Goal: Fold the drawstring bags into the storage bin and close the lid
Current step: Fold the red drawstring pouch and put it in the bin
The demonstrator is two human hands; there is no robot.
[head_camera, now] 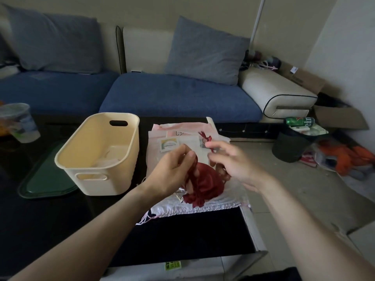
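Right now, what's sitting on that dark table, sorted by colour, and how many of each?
Red: 1, the red bag, gripped by the left hand with the right hand at its cord.
Cream: 1, the bin.
Green: 1, the lid.
White or pink: a pile of bags, too overlapped to count.
Total: 3 countable things plus the pile.

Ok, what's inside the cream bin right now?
The cream bin holds pale folded fabric on its floor. The near wall hides the front of the floor.
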